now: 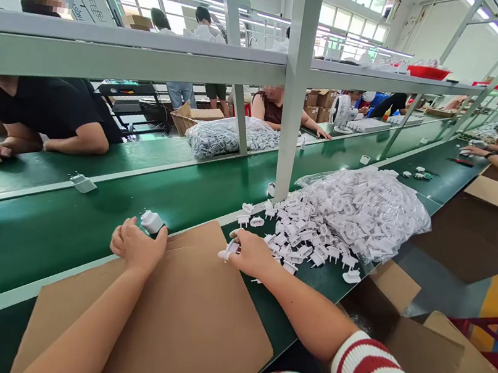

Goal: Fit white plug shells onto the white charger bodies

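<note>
My left hand [137,246] rests at the far edge of a brown cardboard sheet [172,324], its fingers closed round a small white plug housing [151,221]. My right hand [252,254] pinches a white plug piece [229,251] at the near edge of a loose heap of white plug parts [298,231]. That heap spills from a clear plastic bag [367,210] full of the same parts. Both hands lie on the green bench beside the conveyor belt [60,227].
A grey shelf frame with an upright post [294,93] spans the belt. A small part [83,183] rides the belt at left. Other people sit across the line and at far right. Open cardboard boxes [486,228] stand to my right, another bag of parts [228,137] lies opposite.
</note>
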`<state>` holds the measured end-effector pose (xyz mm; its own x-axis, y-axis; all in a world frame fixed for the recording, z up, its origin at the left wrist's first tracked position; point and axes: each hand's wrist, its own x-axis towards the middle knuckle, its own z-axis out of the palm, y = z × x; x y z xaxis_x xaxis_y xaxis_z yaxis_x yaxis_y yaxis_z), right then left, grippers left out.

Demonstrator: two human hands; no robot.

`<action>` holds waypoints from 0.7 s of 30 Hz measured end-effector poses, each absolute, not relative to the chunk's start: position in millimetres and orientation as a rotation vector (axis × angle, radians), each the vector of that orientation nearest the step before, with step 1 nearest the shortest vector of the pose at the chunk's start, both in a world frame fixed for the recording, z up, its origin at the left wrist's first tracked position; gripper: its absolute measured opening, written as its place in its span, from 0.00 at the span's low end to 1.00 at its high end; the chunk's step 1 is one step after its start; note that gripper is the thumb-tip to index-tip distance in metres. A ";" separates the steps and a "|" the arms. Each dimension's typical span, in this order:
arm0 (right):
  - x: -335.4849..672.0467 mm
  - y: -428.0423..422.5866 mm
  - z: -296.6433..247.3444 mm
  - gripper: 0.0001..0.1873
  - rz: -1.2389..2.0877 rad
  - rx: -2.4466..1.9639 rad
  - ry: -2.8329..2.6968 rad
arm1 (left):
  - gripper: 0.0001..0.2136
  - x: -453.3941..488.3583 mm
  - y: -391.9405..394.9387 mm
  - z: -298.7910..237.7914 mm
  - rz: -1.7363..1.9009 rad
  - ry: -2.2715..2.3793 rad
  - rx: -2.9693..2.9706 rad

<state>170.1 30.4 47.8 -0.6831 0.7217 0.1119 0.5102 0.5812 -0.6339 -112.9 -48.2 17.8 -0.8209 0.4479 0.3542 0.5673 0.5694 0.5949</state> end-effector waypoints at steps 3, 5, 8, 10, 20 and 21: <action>168.3 19.4 49.2 0.24 1.059 -0.913 -2.339 | 0.21 -70.6 -70.5 17.7 -1.384 -2.458 -1.258; 168.2 12.1 48.1 0.20 1.112 -0.850 -2.329 | 0.19 -41.3 -87.5 16.1 -1.690 -2.542 -1.471; 168.3 6.9 41.1 0.19 1.081 -0.761 -2.344 | 0.19 -9.4 -103.0 12.2 -2.022 -2.684 -1.481; 167.5 7.3 34.3 0.20 1.066 -0.691 -2.357 | 0.21 -0.4 -105.6 10.2 -2.088 -2.690 -1.481; 166.5 5.9 28.6 0.18 1.085 -0.857 -2.444 | 0.18 -4.8 -109.4 11.4 -1.914 -2.557 -2.147; 166.2 5.1 30.9 0.17 1.087 -0.885 -2.466 | 0.18 -5.6 -109.7 13.2 -1.884 -2.546 -2.185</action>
<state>166.2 5.1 30.9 -0.7637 0.6450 0.0273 0.4150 0.5229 -0.7445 -5.6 -109.7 13.2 -0.1927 0.9794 0.0598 0.3439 0.0103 0.9390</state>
